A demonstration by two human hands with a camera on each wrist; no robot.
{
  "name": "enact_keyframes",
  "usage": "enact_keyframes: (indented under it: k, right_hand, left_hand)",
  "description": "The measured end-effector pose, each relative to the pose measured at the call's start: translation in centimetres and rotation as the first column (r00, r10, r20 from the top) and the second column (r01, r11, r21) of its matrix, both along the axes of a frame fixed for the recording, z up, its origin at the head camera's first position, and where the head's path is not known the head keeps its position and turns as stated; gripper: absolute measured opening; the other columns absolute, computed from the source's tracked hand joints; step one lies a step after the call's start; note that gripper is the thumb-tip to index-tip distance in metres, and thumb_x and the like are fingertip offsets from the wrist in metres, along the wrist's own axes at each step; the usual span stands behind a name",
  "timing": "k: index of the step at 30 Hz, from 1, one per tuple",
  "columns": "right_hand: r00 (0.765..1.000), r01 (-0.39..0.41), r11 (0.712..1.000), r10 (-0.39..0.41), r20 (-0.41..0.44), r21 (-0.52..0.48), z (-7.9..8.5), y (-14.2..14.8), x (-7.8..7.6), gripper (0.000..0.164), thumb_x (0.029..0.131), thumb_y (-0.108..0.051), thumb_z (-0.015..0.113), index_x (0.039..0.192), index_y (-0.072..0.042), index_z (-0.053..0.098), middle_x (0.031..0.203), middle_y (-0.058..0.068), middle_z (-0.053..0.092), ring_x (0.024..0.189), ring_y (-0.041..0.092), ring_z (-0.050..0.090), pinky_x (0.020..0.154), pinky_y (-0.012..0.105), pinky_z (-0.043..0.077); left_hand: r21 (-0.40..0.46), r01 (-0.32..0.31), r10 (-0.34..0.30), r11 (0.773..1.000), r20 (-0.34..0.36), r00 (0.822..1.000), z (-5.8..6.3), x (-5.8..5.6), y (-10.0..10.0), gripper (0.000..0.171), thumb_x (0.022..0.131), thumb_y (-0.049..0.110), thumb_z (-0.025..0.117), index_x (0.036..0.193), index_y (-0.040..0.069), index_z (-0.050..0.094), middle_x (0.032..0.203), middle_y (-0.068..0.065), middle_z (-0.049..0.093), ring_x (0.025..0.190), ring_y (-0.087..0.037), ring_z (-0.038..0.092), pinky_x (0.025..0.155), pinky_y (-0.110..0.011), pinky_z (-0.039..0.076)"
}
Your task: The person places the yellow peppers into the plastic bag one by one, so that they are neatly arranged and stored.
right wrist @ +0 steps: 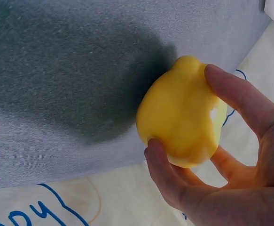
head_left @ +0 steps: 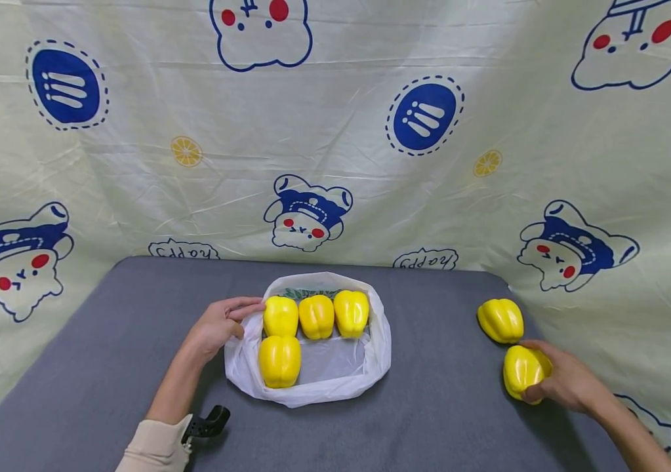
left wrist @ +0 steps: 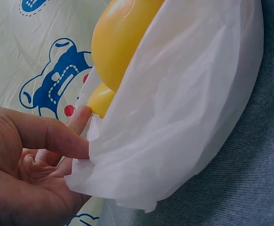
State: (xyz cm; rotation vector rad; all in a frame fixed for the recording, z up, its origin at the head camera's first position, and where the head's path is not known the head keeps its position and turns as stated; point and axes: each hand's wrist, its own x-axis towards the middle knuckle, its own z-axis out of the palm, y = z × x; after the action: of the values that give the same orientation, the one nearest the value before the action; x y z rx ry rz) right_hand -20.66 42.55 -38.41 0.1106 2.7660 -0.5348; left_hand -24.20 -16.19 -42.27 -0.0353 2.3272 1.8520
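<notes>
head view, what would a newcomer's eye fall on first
Four bright yellow peppers in the white bag, lower centre, probably draw the eye first. Next comes the right grip around another pepper, right on the grey table, one more just beyond it. Behind, blue cartoon figures mark the pale sheet.

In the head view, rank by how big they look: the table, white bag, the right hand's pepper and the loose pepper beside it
1. Table
2. White bag
3. Held pepper and loose pepper: too alike to rank

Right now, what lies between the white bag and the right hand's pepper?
Only bare gray tabletop, as the head view shows, separates the white bag from the held pepper.
</notes>
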Motion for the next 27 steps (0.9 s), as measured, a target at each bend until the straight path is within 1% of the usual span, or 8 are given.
enact_keyframes:
  k: [7,11,17,21,25,27]
  right_hand:
    - [0.995,-0.040,0.999,0.042,-0.093,0.016,0.4,-0.8,0.0,0.104,0.064,-0.025,0.091,0.145,0.008,0.035,0.134,0.041,0.044,0.106,0.047,0.049,0.092,0.069,0.041]
    - [0.992,-0.044,0.999,0.047,-0.116,0.026,0.8,-1.7,0.0,0.103,0.064,-0.028,0.091,0.144,0.007,0.036,0.133,0.041,0.046,0.104,0.045,0.051,0.090,0.067,0.043]
    - [0.988,-0.069,0.997,0.073,-0.139,0.036,1.3,-3.3,-0.1,0.103,0.063,-0.034,0.092,0.144,0.004,0.040,0.130,0.037,0.051,0.099,0.040,0.053,0.085,0.061,0.046]
    - [0.981,-0.095,0.995,0.098,-0.165,0.026,1.5,-4.2,-0.3,0.103,0.063,-0.035,0.092,0.144,0.003,0.041,0.126,0.035,0.055,0.097,0.037,0.054,0.082,0.056,0.048]
    - [0.972,-0.113,0.993,0.114,-0.208,0.017,1.5,-5.3,-0.5,0.101,0.062,-0.033,0.092,0.143,0.002,0.043,0.124,0.034,0.057,0.096,0.036,0.055,0.079,0.052,0.048]
    - [0.966,-0.117,0.993,0.117,-0.230,0.014,1.5,-5.9,-0.6,0.100,0.061,-0.032,0.092,0.142,0.001,0.044,0.124,0.033,0.057,0.097,0.037,0.055,0.079,0.052,0.048]
  left_hand:
    - [-0.006,-0.004,0.004,1.000,0.008,1.000,-0.1,0.0,0.0,0.069,0.079,-0.019,0.048,0.142,0.008,0.058,0.140,-0.010,0.064,0.142,-0.030,0.044,0.066,-0.027,0.042]
    - [-0.005,-0.003,0.003,1.000,0.009,1.000,0.0,-0.1,0.0,0.070,0.079,-0.019,0.048,0.142,0.008,0.058,0.140,-0.010,0.064,0.142,-0.031,0.044,0.067,-0.027,0.043]
    - [-0.006,-0.007,0.007,1.000,0.009,1.000,0.1,-0.1,0.0,0.070,0.079,-0.019,0.048,0.143,0.008,0.057,0.140,-0.010,0.064,0.143,-0.031,0.044,0.065,-0.027,0.042]
    - [-0.003,-0.006,0.006,1.000,0.008,1.000,0.1,-0.1,0.0,0.070,0.079,-0.019,0.048,0.143,0.008,0.057,0.141,-0.010,0.063,0.142,-0.031,0.044,0.064,-0.027,0.041]
    - [-0.005,-0.004,0.004,1.000,0.007,1.000,0.0,-0.1,0.0,0.069,0.080,-0.018,0.049,0.143,0.008,0.057,0.141,-0.010,0.063,0.142,-0.031,0.044,0.068,-0.028,0.043]
    - [-0.005,-0.002,0.002,1.000,0.006,1.000,0.0,-0.1,0.0,0.069,0.079,-0.019,0.049,0.143,0.008,0.057,0.141,-0.010,0.063,0.142,-0.031,0.044,0.070,-0.028,0.043]
